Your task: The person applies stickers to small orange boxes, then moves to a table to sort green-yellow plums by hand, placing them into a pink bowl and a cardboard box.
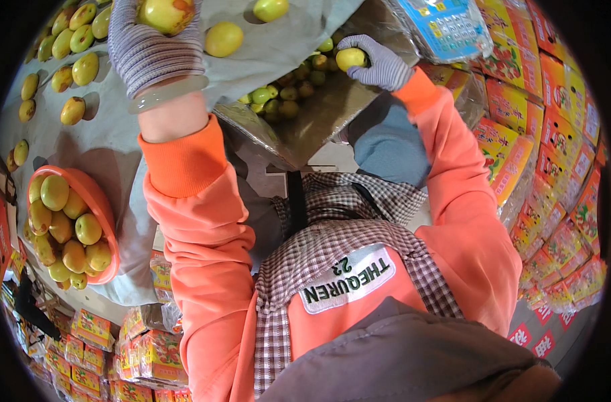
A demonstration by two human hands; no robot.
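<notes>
My left hand (pixel 157 47), in a striped knit glove with a pale bangle at the wrist, holds a yellow-green jujube (pixel 166 14) with brown patches at the top edge. Under it lies a grey cloth (pixel 185 110) with loose jujubes (pixel 86 68) spread to the left and two more (pixel 224 39) just right of the hand. My right hand (pixel 386 65), gloved alike, grips another yellow jujube (pixel 350 60) between thumb and fingers. That hand is over the right side of an open carton (pixel 330 110) lined with clear plastic, where many green and brownish jujubes (pixel 290 93) lie in shadow.
A pink-orange plastic basin (pixel 109 236) heaped with jujubes stands on the cloth at left. Beyond the carton is a blue keypad panel (pixel 443 30) wrapped in plastic. Stacked printed fruit boxes (pixel 511 151) line the right side; more boxes (pixel 155 354) sit at lower left.
</notes>
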